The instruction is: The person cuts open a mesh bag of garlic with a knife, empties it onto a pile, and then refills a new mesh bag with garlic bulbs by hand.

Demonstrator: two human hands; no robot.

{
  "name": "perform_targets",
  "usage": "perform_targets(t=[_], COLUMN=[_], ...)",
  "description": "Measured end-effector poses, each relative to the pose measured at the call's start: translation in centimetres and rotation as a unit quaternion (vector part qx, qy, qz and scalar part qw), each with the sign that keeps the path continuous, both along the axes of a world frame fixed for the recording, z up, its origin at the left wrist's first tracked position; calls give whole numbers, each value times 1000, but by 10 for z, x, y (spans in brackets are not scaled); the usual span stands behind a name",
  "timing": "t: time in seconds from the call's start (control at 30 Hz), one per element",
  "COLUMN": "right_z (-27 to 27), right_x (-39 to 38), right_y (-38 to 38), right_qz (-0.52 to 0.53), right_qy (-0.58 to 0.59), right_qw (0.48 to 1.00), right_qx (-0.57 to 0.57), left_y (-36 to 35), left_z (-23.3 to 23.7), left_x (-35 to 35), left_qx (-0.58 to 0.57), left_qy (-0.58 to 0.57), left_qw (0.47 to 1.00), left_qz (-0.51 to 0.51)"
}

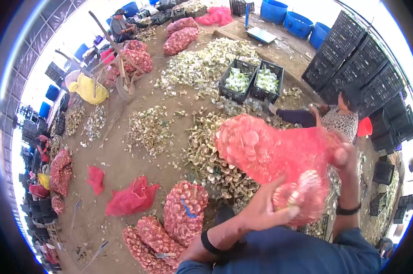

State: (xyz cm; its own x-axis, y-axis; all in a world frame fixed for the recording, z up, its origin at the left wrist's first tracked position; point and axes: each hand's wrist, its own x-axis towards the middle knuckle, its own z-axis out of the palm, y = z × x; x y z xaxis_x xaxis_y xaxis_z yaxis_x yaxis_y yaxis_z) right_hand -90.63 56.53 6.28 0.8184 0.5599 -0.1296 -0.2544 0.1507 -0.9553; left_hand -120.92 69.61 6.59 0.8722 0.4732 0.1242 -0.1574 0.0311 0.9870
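A red mesh sack of garlic (279, 146) is stretched across in front of me, above a heap of loose garlic (220, 176). Bulbs bulge at its far left end, and more fill the part hanging near my body. My left hand (263, 205) grips that near part, thumb and fingers around the mesh. At the sack's right end my right hand (347, 157), blurred by motion, is closed on the netting; its fingertips are partly hidden. Full garlic sacks (186, 212) stand and lie on the floor to my left.
Empty red mesh sacks (132, 196) lie on the dirt floor. Ahead are two black crates of peeled garlic (237, 81) and a seated person (341, 118). Stacked black crates (352, 59) stand right, a wheelbarrow (125, 86) back left. Another person (121, 26) sits farther back.
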Motion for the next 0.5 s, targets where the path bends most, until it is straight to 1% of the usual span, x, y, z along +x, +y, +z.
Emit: perform_targets(t=[0.03, 0.07, 0.1, 0.13, 0.17, 0.2, 0.23, 0.27, 0.3, 0.33, 0.4, 0.43, 0.47, 0.5], right_z=[20, 41, 51, 43, 25, 0, -22, -37, -50, -62, -79, -85, -91, -86], right_x=[2, 2, 2, -9, -10, -13, -16, -18, -21, -21, -19, -16, -12, -14], right_y=[-5, -18, -31, -24, -30, -33, -36, -43, -52, -55, -51, -47, -45, -40], right_qz=[3, 117, 226, 98, 93, 68, 42, 41, 76, 112, 93, 82, 113, 110], right_qy=[-4, 10, 24, -2, -4, 12, 32, 35, 76, 114, 122, 126, 126, 126], right_qw=[1000, 992, 971, 995, 996, 997, 996, 995, 991, 985, 984, 984, 977, 977], right_qx=[5, 44, 79, 14, 14, -32, -78, -80, -74, -66, -86, -100, -127, -129], left_y=[-3, 2, 4, 13, 15, 19, 15, 10, 5, 3, -4, 1, 12, 22], left_z=[-16, -13, -32, -62, -65, -91, -109, -142, -165, -167, -172, -168, -161, -150], left_x=[0, 4, 3, -3, -2, -14, -17, -29, -40, -40, -37, -34, -32, -28], left_qx=[-34, -231, -232, -329, -395, -359, -401, -398, -396, -398, -358, -362, -381, -401], left_qy=[118, 24, 21, 16, -2, -8, -12, 10, 34, 38, 73, 70, 66, 66], left_qw=[992, 972, 972, 944, 913, 922, 891, 888, 883, 882, 898, 897, 892, 887], left_qz=[15, -27, 33, 5, 105, 144, 213, 232, 249, 248, 246, 244, 232, 218])
